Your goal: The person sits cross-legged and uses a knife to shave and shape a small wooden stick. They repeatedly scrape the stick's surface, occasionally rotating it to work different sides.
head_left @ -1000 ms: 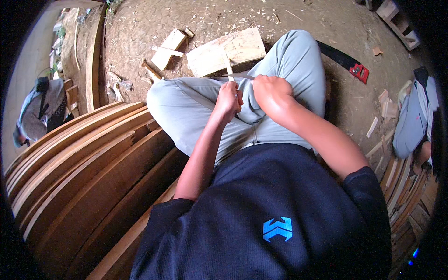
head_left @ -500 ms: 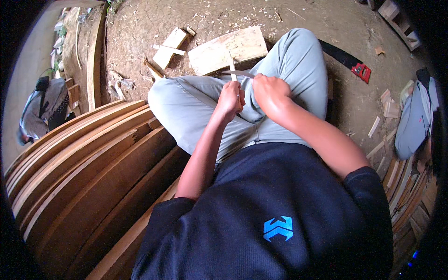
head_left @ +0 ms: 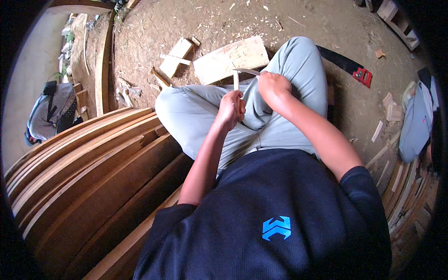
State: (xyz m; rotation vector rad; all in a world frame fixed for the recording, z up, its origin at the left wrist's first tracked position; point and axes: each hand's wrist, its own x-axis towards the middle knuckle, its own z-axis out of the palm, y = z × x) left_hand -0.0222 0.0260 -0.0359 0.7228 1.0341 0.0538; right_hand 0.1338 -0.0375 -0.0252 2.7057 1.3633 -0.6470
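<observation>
A thin pale wooden stick (head_left: pixel 236 83) stands nearly upright above the lap, over the knees, clamped in the left hand (head_left: pixel 232 108). The right hand (head_left: pixel 273 86) is closed on a knife (head_left: pixel 247 71) whose blade meets the stick's top. To whittle well, I judge short, shallow strokes away from the gripping fingers best, the stick kept steady. One stick, one knife. On the dirt floor (head_left: pixel 322 23) beyond lie one large pale board (head_left: pixel 231 58), two smaller blocks (head_left: pixel 176 57) and one saw (head_left: pixel 347 63) with a red handle.

Both hands (head_left: pixel 254 95) fisted — close together
</observation>
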